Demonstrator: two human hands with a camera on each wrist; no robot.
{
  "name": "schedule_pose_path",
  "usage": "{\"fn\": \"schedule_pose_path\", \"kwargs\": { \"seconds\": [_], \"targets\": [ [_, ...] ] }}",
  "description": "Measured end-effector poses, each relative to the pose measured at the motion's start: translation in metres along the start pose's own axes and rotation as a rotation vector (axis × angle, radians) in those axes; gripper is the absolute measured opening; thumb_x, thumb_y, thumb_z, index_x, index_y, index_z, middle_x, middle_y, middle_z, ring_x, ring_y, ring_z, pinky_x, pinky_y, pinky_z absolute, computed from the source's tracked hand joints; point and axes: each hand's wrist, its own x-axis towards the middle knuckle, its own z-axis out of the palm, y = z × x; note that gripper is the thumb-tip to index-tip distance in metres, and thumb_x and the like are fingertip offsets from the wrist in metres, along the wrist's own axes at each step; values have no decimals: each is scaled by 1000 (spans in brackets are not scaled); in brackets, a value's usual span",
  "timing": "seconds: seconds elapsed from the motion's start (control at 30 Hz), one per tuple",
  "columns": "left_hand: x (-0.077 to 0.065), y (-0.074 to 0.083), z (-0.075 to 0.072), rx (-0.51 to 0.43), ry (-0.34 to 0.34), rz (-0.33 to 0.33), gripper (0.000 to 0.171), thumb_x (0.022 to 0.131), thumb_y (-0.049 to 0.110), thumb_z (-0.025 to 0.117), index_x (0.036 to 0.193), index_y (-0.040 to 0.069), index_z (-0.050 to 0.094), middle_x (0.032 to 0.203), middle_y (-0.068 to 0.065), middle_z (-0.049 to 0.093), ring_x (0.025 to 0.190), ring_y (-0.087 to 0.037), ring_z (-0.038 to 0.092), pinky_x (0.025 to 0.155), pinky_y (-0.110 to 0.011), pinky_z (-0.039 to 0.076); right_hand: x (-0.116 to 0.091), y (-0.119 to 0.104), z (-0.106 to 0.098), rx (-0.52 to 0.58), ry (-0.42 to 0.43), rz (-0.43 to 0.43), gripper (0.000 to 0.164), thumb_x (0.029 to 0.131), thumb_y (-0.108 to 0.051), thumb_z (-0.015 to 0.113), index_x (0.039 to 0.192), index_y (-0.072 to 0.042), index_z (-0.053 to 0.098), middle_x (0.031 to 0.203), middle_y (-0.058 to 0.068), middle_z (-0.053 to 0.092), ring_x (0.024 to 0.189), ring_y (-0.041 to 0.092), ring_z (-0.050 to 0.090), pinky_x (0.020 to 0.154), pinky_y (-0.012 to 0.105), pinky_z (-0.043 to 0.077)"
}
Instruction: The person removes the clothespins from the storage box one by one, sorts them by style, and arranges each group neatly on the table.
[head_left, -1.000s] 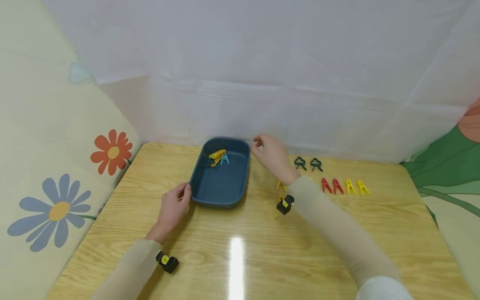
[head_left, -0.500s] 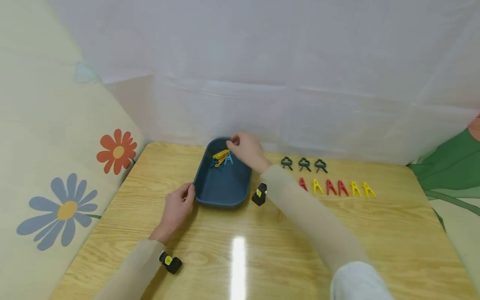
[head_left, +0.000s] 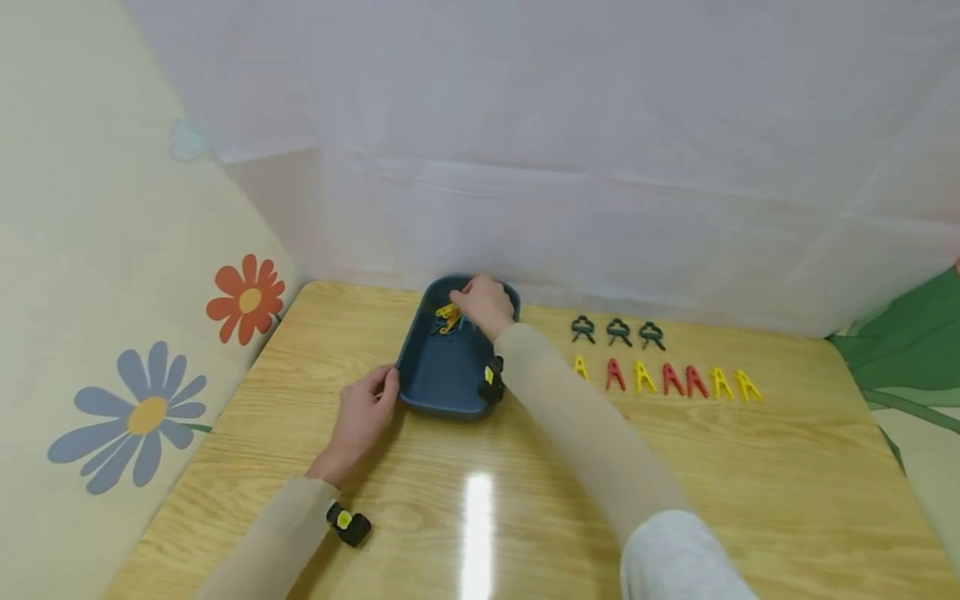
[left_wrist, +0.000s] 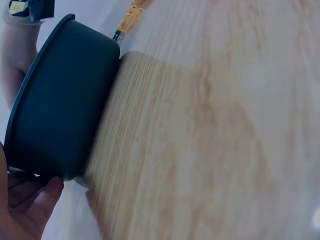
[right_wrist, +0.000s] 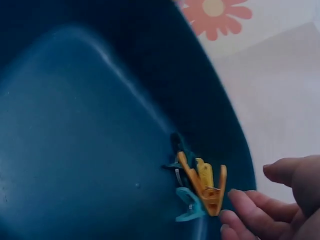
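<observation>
A dark blue plastic bin (head_left: 442,375) stands on the wooden table. My left hand (head_left: 363,412) holds its near left corner between thumb and fingers; the left wrist view shows the fingertips against the wall. My right hand (head_left: 486,307) is inside the far end of the bin. In the right wrist view its thumb and fingers are apart, with the fingertips right beside a yellow-orange clothespin (right_wrist: 213,206). Clustered there are another yellow clothespin (right_wrist: 205,173), a light blue clothespin (right_wrist: 184,212) and a dark green clip (right_wrist: 177,144).
To the bin's right, 3 dark green clips (head_left: 618,332) lie in a row. A second row holds several red clothespins (head_left: 672,380) and yellow clothespins (head_left: 722,384). A white sheet (head_left: 480,200) hangs behind the table (head_left: 585,500).
My right hand has moved left and down, from beyond the bin's right edge into the bin beside the clothespins. My left hand stays at the bin's corner.
</observation>
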Motion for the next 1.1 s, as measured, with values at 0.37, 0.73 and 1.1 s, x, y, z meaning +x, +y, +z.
{"fn": "schedule_pose_path", "kwargs": {
  "seconds": [0.37, 0.73, 1.1],
  "targets": [
    [-5, 4, 6, -17, 10, 9, 30, 108, 11, 53, 120, -8, 72, 115, -27, 73, 107, -39, 72, 87, -55, 58, -3, 6, 10, -76, -15, 116, 40, 104, -42, 60, 78, -12, 61, 71, 3, 56, 67, 21, 54, 63, 36, 44],
    [-10, 5, 10, 19, 58, 27, 28, 106, 9, 54, 118, -7, 75, 107, -23, 76, 98, -32, 74, 80, -46, 60, 1, 5, 21, -92, -3, 134, 45, 103, -43, 62, 72, -11, 68, 64, 2, 61, 63, 21, 58, 62, 36, 47],
    [-8, 10, 10, 20, 89, 11, 29, 104, 8, 55, 118, -8, 74, 111, -25, 75, 101, -37, 74, 84, -51, 59, -2, 1, 18, 5, -48, 118, 32, 101, -32, 68, 87, -6, 82, 87, 9, 79, 74, 25, 66, 62, 34, 46]
  ]
}}
